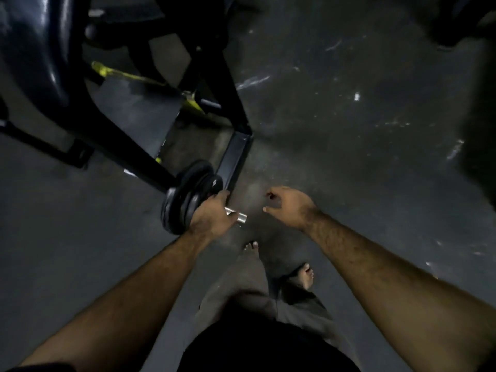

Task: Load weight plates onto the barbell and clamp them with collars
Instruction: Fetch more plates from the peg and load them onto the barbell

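Several black weight plates (185, 194) sit stacked on the barbell's sleeve, whose shiny steel end (241, 218) pokes out toward me. My left hand (212, 216) lies over the sleeve, fingers pressed against the outermost plate. My right hand (288, 206) hovers to the right of the sleeve end, fingers loosely curled and apart, holding nothing. The rest of the bar is hidden behind the plates. No collar is visible.
A black bench frame (233, 157) with yellow straps (126, 75) and a dark padded seat (40, 49) fills the upper left. My bare feet (306, 275) stand on the dark grey rubber floor (349, 130). A dark shape sits at the right edge.
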